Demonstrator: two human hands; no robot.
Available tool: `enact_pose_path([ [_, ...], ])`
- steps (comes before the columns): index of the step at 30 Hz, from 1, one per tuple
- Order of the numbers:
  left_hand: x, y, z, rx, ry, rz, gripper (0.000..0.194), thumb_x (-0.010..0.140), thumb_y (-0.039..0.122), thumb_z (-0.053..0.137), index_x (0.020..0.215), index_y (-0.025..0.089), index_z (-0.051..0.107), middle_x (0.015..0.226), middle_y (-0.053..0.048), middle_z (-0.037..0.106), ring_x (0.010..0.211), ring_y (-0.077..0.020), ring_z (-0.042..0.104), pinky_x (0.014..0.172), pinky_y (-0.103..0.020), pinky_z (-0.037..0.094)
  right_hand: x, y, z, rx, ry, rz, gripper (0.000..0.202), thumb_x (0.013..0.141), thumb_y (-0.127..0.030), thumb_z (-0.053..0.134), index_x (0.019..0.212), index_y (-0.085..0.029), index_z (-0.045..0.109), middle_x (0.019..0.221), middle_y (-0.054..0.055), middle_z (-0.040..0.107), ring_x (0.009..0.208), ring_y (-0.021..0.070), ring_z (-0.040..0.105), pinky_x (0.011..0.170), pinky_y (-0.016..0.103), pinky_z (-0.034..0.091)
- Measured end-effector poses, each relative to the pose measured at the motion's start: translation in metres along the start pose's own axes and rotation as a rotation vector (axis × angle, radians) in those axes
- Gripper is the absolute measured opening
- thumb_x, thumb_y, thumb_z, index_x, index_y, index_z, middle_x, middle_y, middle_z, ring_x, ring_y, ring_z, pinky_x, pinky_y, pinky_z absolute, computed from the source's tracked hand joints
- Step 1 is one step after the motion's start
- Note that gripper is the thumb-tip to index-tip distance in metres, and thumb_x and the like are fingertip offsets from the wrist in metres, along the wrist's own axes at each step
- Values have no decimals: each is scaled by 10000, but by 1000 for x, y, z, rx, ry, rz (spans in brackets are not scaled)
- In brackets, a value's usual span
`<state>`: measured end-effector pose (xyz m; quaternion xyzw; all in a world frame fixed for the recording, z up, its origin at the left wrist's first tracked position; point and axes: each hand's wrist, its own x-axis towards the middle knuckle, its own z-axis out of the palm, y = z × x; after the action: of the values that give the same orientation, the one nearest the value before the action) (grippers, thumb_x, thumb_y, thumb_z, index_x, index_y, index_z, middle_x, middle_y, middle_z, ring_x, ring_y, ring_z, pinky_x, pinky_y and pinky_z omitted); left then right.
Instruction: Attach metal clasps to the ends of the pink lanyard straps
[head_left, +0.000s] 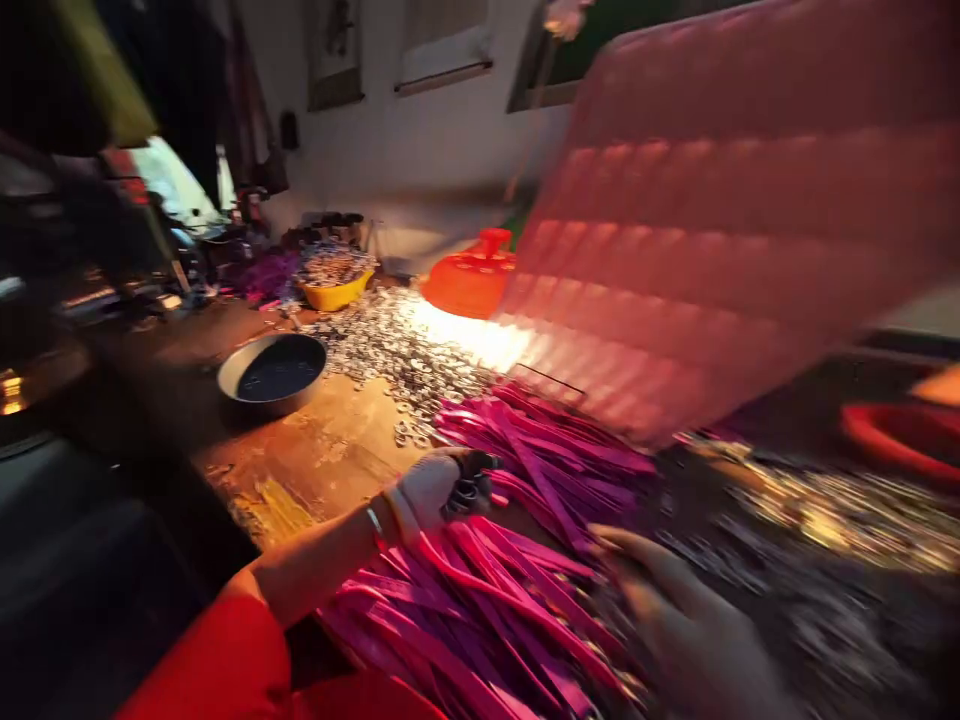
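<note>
My left hand (435, 492) is closed around a cluster of small dark rings (471, 492), above a bundle of pink and purple straps (465, 620). More pink straps (540, 450) lie just beyond it. My right hand (675, 610) is at the lower right, near the strap ends. It is blurred, its thumb and fingers reach left toward the straps, and whether it holds anything is not clear.
A dark round bowl (274, 370) stands left on the table (352, 420). Behind are a heap of small metal pieces (390, 350), a yellow basin (337, 292) and a lit red lamp (471, 280). A pink quilted sheet (712, 230) hangs right, above blurred metal pieces (840, 520).
</note>
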<state>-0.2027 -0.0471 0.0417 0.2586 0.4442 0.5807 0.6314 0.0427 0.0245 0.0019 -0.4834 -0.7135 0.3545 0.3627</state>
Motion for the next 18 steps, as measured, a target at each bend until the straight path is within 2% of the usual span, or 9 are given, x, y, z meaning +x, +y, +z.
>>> enact_pose_path([
  [2,7,-22,23,18,-75,-58,286,942,395,627,1033,125,654,715,9,615,498,-86,532,430,-194,421,-21,-18,6,131,-47,61,321,829,-437,635,1044,-220,738,915,58,755,799,226,685,712,342,560],
  [4,4,-38,40,43,-136,-78,305,875,429,660,965,138,662,561,52,522,376,-66,422,341,-176,255,-27,-34,21,279,-74,60,339,793,-388,634,1077,-226,723,984,49,760,872,230,685,800,361,546],
  [5,0,-43,44,53,-152,-60,325,840,429,675,997,145,674,558,47,536,384,-72,437,350,-180,266,-26,-40,29,340,-62,47,322,772,-353,645,1060,-228,716,990,40,759,914,230,683,842,364,539],
  [6,-4,-45,45,119,-112,-2,341,809,417,677,1011,142,690,537,41,544,368,-80,430,351,-192,276,-23,-43,36,391,-46,46,306,763,-324,637,1046,-232,710,970,30,756,907,224,681,835,358,540],
  [8,-11,-46,43,178,-94,45,329,749,322,683,1021,140,713,536,28,568,384,-86,442,370,-198,292,-22,-46,45,447,-16,48,289,755,-278,615,1027,-237,701,969,14,747,912,210,674,844,346,536],
  [12,-19,-48,37,280,-104,99,284,653,162,610,911,144,725,614,1,629,453,-95,503,433,-202,374,-32,-47,44,514,-9,118,282,746,-260,618,1016,-240,695,930,-8,723,883,189,652,816,318,533],
  [15,-18,-56,38,347,-129,144,173,678,172,603,827,150,687,602,12,597,450,-88,493,448,-200,391,-37,-49,39,561,8,148,250,737,-274,654,978,-235,705,897,-14,711,856,181,639,804,311,524],
  [17,-15,-61,38,317,-182,105,106,755,250,628,792,154,652,576,22,556,430,-82,471,428,-195,368,-37,-50,36,578,36,153,207,717,-267,677,916,-228,718,865,-15,706,830,175,631,784,305,517],
  [18,-14,-62,37,292,-204,63,149,794,303,635,791,154,642,568,24,543,417,-78,456,409,-191,346,-36,-51,35,594,45,166,191,707,-263,686,890,-223,721,837,-17,699,796,167,624,752,297,513],
])
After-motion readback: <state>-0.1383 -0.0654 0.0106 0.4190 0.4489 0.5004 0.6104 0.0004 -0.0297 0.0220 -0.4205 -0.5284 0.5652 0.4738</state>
